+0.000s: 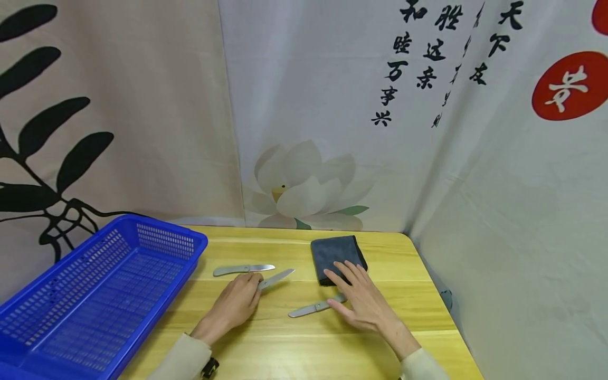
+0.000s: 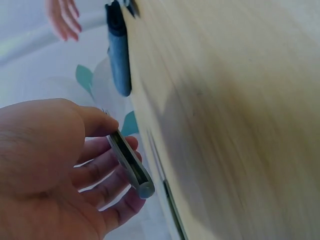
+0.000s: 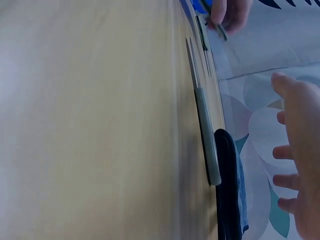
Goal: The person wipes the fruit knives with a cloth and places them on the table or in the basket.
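Observation:
My left hand (image 1: pixel 237 302) grips a grey-handled folding knife (image 1: pixel 277 278) above the table, its blade unfolded and pointing right. In the left wrist view, thumb and fingers pinch the slotted handle (image 2: pixel 129 162). Just beyond that hand, a second open folding knife (image 1: pixel 230 270) lies flat on the wood. My right hand (image 1: pixel 363 301) hovers with fingers spread and holds nothing. Below it rests a third open knife (image 1: pixel 307 310), its blade pointing left and its handle end hidden by the hand in the head view. A folded dark grey cloth (image 1: pixel 332 250) lies behind, partly covered by the right fingertips.
A blue plastic basket (image 1: pixel 163 303) with mesh walls stands on the left side. The light wooden table (image 1: pixel 285 348) ends at a printed curtain (image 1: pixel 323 105) behind, and another curtain stretch hangs along the right.

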Demonstrator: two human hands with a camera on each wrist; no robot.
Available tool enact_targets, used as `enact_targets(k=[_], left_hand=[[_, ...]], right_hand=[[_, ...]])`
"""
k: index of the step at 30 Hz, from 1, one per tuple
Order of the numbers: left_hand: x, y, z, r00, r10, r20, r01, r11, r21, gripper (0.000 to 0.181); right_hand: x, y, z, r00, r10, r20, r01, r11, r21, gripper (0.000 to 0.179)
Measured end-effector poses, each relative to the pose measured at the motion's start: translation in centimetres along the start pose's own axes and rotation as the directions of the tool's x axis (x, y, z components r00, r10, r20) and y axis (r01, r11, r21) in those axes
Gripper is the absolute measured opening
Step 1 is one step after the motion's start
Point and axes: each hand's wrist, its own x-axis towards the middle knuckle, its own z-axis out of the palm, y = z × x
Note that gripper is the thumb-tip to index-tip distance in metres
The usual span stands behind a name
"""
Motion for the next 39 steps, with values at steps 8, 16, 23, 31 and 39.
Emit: enact_targets(k=[8,16,23,31,39], left_hand=[[-1.4,0.1,-1.8,0.997,-0.063,-0.042,0.060,0.996,-0.068,0.022],[-2.9,0.1,-3.2,0.993,-0.078,-0.090,0.066,0.988,-0.137,0.022],[-3.8,0.1,-4.0,0.991,-0.111,-0.081,0.094,0.977,-0.191,0.022],[-4.4,0.0,-4.6,0.987,-0.117,-0.111,0.091,0.971,-0.219,0.021],[-4.7,-0.2,-4.7,0.986,-0.131,-0.108,0.106,0.971,-0.214,0.021]], right_hand=[[1.4,1.4,0.5,0.997,0.072,0.025,-0.073,0.996,0.043,0.070],[3.1,2.8,1.4,0.988,0.134,0.074,-0.140,0.988,0.073,0.072],[4.6,4.1,2.2,0.965,0.212,0.155,-0.228,0.969,0.097,0.075],[6.2,5.7,3.3,0.931,0.286,0.227,-0.312,0.946,0.090,0.082],[7.7,6.5,3.9,0.890,0.341,0.303,-0.380,0.922,0.080,0.096]])
